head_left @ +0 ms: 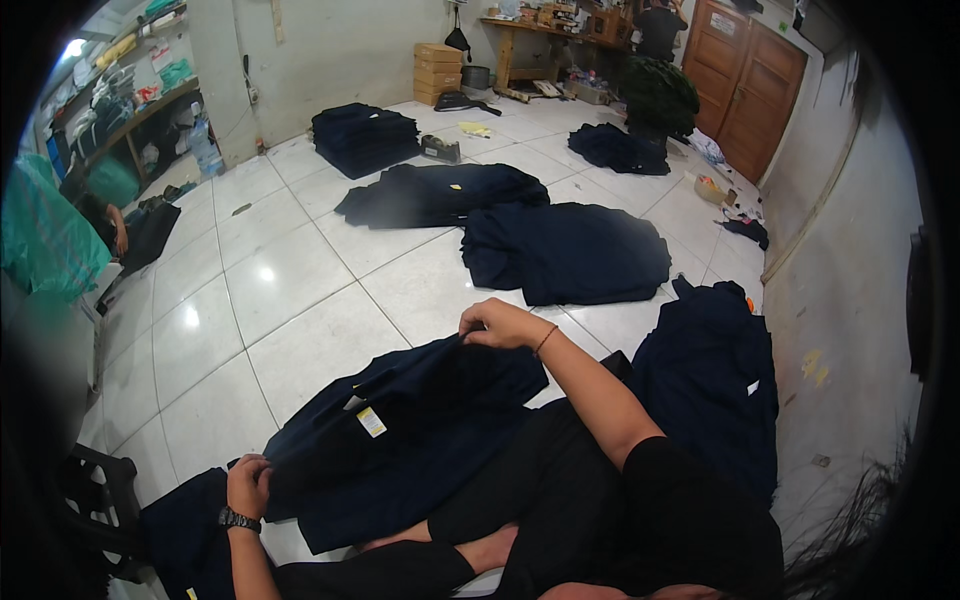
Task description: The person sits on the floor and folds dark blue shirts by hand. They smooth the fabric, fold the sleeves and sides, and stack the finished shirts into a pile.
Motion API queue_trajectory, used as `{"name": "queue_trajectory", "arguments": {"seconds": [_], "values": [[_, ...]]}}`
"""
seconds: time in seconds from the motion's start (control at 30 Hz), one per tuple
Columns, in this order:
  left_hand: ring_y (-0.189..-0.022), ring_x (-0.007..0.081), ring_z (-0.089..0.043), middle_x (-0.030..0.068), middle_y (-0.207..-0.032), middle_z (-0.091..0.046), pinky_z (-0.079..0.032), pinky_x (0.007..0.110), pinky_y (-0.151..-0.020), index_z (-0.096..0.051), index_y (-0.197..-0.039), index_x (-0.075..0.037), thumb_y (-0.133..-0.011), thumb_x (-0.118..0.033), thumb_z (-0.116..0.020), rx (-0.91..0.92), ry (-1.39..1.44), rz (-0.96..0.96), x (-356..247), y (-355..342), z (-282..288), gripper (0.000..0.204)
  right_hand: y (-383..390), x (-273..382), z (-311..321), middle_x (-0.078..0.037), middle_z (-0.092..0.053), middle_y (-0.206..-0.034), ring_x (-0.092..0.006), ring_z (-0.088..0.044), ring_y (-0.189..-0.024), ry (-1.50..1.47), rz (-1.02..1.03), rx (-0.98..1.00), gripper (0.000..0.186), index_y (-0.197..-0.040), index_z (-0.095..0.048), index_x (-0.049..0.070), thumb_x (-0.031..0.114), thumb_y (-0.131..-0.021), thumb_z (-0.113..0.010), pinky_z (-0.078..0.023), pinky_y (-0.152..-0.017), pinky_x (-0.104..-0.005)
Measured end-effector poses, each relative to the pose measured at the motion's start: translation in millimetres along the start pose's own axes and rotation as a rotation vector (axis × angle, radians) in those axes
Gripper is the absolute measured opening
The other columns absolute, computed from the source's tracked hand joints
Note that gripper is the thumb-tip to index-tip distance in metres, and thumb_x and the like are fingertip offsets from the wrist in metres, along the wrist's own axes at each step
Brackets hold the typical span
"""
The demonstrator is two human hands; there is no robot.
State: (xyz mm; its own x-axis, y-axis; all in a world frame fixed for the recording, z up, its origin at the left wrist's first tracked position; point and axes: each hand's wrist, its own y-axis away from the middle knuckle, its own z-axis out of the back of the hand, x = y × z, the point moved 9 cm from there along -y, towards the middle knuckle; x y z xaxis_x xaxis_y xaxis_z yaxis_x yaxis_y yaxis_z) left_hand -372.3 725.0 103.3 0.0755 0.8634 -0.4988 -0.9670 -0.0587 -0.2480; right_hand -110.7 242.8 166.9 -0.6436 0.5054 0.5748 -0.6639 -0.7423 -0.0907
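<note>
A dark navy garment [430,410] is spread over the tiled floor and against my crossed legs, a yellow-and-white label [371,422] showing on its upper face. My right hand [500,324] pinches its far edge. At its left end my left hand [248,487], with a dark watch at the wrist, has its fingers closed on the edge. Whether it is a shirt or trousers I cannot tell. Another navy cloth piece [185,530] lies beside my left forearm, and a pile of navy garments [700,380] lies to my right.
Folded navy stacks [565,250] lie ahead, with a taller stack [365,138] farther back. A black plastic stool [105,510] stands at the near left. A green plastic bag [50,230] and another person's hand [120,235] are at far left. Cardboard boxes [438,75] stand by the wall.
</note>
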Motion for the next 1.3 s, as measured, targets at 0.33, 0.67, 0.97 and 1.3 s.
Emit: {"name": "queue_trajectory", "arguments": {"seconds": [0.33, 0.67, 0.97, 1.3], "values": [[-0.1, 0.0384, -0.074, 0.0159, -0.106, -0.077, -0.059, 0.045, -0.089, -0.077, -0.093, -0.002, -0.084, -0.002, -0.077, -0.058, -0.095, -0.033, -3.6, -0.8, 2.9, 0.009, 2.1, 2.2, -8.3, -0.017, -0.078, -0.098, -0.0333, -0.075, -0.094, -0.001, -0.007, 0.124, 0.029, -0.105, -0.076, 0.003, 0.024, -0.088, -0.087, -0.057, -0.084, -0.0424], [-0.099, 0.0387, -0.073, 0.016, -0.101, -0.075, -0.059, 0.045, -0.088, -0.077, -0.095, -0.003, -0.085, 0.003, -0.073, 0.033, -0.113, -0.062, -18.4, 0.7, -10.7, 0.013, 4.7, 1.5, -24.6, -0.012, -0.077, -0.094, -0.027, -0.071, -0.086, -0.085, 0.026, 0.192, 0.023, -0.104, -0.075, 0.004, 0.02, -0.091, -0.084, -0.056, -0.08, -0.0392], [-0.098, 0.0373, -0.074, 0.0164, -0.102, -0.076, -0.06, 0.043, -0.088, -0.077, -0.094, -0.001, -0.084, 0.0, -0.076, -0.054, -0.085, -0.065, -9.6, -1.7, -0.5, 0.01, 4.9, 5.2, -18.8, -0.013, -0.075, -0.09, -0.0264, -0.07, -0.081, -0.028, 0.002, 0.187, 0.024, -0.104, -0.076, 0.004, 0.022, -0.091, -0.085, -0.055, -0.076, -0.0404], [-0.099, 0.0315, -0.077, 0.0143, -0.107, -0.08, -0.061, 0.039, -0.088, -0.08, -0.103, -0.002, -0.092, -0.009, -0.08, 0.004, 0.075, 0.091, 17.2, -1.7, -2.7, 0.013, 5.8, -2.0, -3.8, -0.013, -0.08, -0.093, -0.0259, -0.075, -0.088, -0.124, -0.018, 0.148, 0.033, -0.098, -0.082, 0.003, 0.033, -0.086, -0.09, -0.057, -0.083, -0.0373]]}}
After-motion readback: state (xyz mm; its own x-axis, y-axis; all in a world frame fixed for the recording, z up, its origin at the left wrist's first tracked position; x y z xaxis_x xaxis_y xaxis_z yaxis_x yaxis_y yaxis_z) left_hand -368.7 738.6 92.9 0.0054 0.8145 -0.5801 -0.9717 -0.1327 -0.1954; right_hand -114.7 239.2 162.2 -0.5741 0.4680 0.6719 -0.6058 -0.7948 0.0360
